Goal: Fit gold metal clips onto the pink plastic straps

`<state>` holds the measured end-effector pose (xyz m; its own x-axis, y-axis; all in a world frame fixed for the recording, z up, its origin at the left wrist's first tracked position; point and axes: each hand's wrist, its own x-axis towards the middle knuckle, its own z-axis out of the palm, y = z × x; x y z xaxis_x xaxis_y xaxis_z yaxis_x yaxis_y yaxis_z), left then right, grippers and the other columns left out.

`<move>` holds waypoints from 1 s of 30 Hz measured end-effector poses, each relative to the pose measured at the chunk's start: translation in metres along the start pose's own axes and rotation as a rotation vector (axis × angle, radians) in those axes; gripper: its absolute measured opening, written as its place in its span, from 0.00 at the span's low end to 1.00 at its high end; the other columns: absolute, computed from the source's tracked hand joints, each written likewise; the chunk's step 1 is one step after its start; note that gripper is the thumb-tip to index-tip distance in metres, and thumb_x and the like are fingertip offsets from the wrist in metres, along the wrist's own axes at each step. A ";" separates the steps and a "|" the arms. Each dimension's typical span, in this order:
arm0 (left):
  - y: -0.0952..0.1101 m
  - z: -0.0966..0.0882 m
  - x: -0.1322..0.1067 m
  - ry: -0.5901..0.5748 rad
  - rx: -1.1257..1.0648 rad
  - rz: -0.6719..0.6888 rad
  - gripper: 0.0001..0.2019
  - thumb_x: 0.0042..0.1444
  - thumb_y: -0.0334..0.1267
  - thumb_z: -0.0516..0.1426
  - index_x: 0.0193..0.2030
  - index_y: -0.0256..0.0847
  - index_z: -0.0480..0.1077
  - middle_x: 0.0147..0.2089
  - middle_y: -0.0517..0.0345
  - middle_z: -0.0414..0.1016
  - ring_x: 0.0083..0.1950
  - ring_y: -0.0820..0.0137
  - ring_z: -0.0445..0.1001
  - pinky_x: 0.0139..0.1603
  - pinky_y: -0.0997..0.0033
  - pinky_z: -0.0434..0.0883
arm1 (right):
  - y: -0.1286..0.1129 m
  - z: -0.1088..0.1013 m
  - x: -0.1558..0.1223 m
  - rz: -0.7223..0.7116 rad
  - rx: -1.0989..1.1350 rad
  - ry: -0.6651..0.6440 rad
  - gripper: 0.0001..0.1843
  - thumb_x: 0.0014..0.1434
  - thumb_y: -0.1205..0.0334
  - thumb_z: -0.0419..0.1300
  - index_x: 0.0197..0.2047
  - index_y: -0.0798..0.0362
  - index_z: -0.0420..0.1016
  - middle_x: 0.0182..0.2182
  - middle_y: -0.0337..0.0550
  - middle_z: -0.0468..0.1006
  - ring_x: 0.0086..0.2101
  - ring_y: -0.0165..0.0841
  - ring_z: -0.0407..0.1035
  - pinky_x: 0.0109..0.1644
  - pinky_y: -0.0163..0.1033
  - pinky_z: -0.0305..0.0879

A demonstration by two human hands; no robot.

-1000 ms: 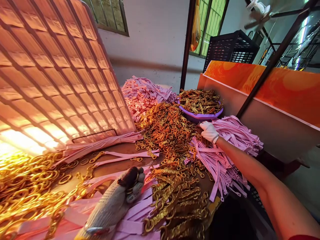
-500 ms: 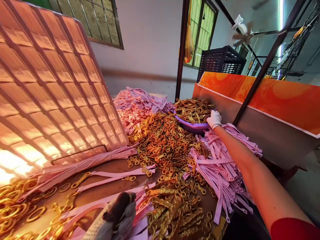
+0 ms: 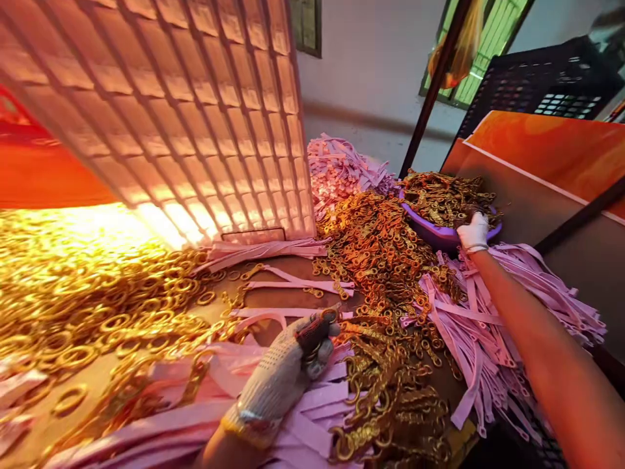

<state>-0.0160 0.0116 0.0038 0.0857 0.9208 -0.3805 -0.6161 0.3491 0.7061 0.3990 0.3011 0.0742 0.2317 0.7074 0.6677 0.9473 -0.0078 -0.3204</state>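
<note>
My gloved left hand [image 3: 288,371] rests on a layer of pink straps [image 3: 312,417] near the table's front, fingers curled round a small gold ring [image 3: 330,317]. My right hand [image 3: 472,232], in a white glove, reaches far out and grips the near rim of a purple bowl [image 3: 434,234] heaped with gold metal clasps [image 3: 442,195]. My right forearm lies over a pile of pink straps [image 3: 493,312]. A mound of gold rings and clasps [image 3: 381,260] sits between the two hands.
A large quilted pink panel [image 3: 166,111] leans up at the left, over a bright heap of gold rings [image 3: 73,293]. More pink straps [image 3: 342,169] are piled at the back. An orange board [image 3: 547,150] and a black crate [image 3: 527,78] stand at the right.
The view has swung left and down. My right hand stays on the purple bowl's rim. My left hand has lifted into fuller view, still curled round its ring.
</note>
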 end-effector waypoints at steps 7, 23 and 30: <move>-0.002 0.000 -0.001 -0.067 0.020 0.008 0.21 0.43 0.43 0.69 0.42 0.35 0.75 0.29 0.59 0.75 0.17 0.83 0.59 0.14 0.83 0.52 | 0.013 0.003 -0.032 0.124 -0.257 0.120 0.23 0.43 0.66 0.58 0.46 0.61 0.72 0.46 0.64 0.70 0.48 0.53 0.64 0.50 0.56 0.63; -0.007 0.000 -0.004 -0.084 0.170 0.082 0.21 0.50 0.52 0.66 0.32 0.41 0.61 0.19 0.68 0.63 0.16 0.82 0.52 0.16 0.82 0.49 | -0.009 -0.054 -0.021 -0.209 -0.385 -0.241 0.10 0.45 0.68 0.56 0.33 0.55 0.74 0.40 0.53 0.76 0.42 0.44 0.69 0.42 0.41 0.61; -0.005 0.003 -0.002 -0.054 0.123 0.113 0.24 0.44 0.48 0.70 0.42 0.36 0.70 0.22 0.62 0.69 0.17 0.82 0.58 0.16 0.83 0.53 | -0.096 -0.079 -0.059 -0.172 0.478 -0.300 0.20 0.58 0.58 0.54 0.53 0.55 0.72 0.44 0.53 0.78 0.44 0.44 0.71 0.48 0.48 0.68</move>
<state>-0.0111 0.0080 0.0028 0.0649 0.9622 -0.2646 -0.5239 0.2586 0.8116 0.3118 0.2040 0.1188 -0.0551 0.8399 0.5399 0.7443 0.3949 -0.5385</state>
